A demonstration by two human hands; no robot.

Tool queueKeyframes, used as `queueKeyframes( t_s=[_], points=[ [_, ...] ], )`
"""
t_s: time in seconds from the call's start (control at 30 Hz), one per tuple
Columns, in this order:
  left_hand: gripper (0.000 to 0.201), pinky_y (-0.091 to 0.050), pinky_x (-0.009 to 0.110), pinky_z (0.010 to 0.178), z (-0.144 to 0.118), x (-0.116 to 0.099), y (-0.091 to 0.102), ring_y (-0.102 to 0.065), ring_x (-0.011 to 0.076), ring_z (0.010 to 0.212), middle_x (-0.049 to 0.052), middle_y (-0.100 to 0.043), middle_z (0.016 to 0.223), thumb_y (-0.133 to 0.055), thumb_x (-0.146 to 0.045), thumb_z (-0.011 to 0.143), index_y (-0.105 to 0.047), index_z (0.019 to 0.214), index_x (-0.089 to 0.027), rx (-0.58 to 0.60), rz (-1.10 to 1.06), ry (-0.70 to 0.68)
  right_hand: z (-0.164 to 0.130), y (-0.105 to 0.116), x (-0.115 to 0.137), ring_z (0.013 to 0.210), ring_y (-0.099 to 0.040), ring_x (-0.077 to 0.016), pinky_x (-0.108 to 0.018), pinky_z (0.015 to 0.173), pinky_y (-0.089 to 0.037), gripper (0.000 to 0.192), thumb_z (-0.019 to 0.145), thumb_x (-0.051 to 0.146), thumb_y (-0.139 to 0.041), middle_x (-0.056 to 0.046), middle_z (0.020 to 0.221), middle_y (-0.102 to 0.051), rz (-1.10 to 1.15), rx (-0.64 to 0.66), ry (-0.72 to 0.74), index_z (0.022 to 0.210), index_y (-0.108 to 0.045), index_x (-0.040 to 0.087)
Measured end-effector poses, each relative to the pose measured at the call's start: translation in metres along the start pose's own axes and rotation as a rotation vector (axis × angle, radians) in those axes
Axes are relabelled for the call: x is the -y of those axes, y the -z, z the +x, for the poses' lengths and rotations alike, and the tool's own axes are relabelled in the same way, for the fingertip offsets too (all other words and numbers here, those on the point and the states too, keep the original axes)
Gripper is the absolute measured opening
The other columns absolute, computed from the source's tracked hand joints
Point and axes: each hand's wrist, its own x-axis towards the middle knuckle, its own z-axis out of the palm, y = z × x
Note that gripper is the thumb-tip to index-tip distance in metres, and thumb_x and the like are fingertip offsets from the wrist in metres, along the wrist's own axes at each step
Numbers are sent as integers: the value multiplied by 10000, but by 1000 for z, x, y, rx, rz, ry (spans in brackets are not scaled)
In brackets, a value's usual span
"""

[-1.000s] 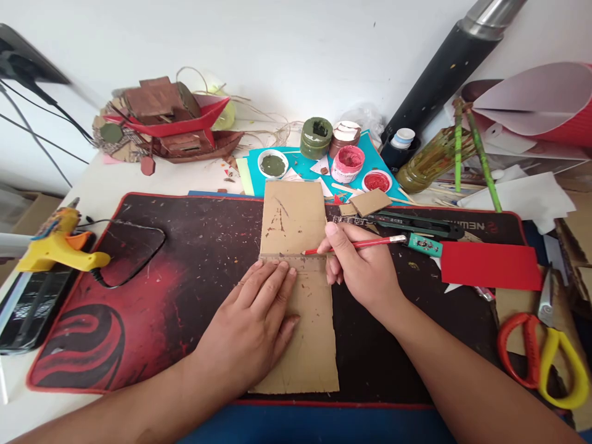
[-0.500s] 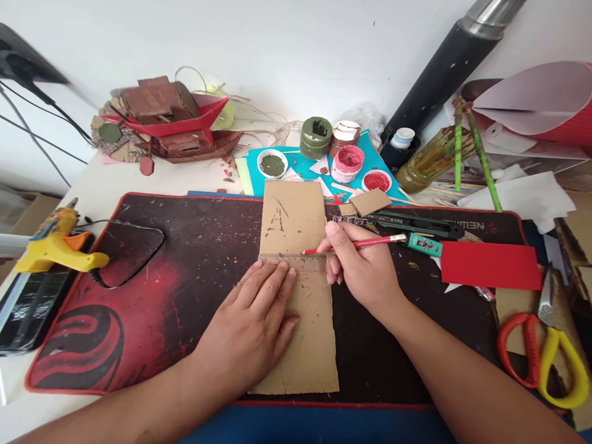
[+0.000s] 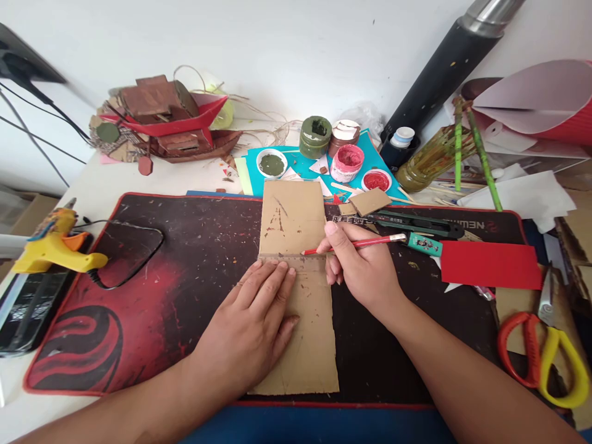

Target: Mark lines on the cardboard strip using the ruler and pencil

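Marking along the ruler [image 3: 296, 262] on the cardboard strip [image 3: 296, 283] mid-mat, keep your left hand [image 3: 252, 324] flat and pressing so it can't slip, with your right hand [image 3: 363, 265] pinching the red pencil [image 3: 356, 244], tip tight against the edge.

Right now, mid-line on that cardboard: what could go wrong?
1. The left hand presses the ruler only near its left end; the right end may pivot under the red pencil, skewing the line.
2. The cardboard strip lies loose on the mat and could slide.
3. The right hand sits close to the utility knife.
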Motion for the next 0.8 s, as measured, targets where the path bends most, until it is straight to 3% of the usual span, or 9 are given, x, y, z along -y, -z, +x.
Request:
queueKeyframes(
  t_s=[0.8],
  points=[
    [538,-509,526,1260,0,0,0,-606,364,1428,196,-692,1492,-521,-305,1107,-558,1555,-10,-1,2,2,1,1,0,385,-588,-132,-258,425,-419,554,1051,704,-655,60,455,-549,12,4,-20,779,-690,222]
  ],
)
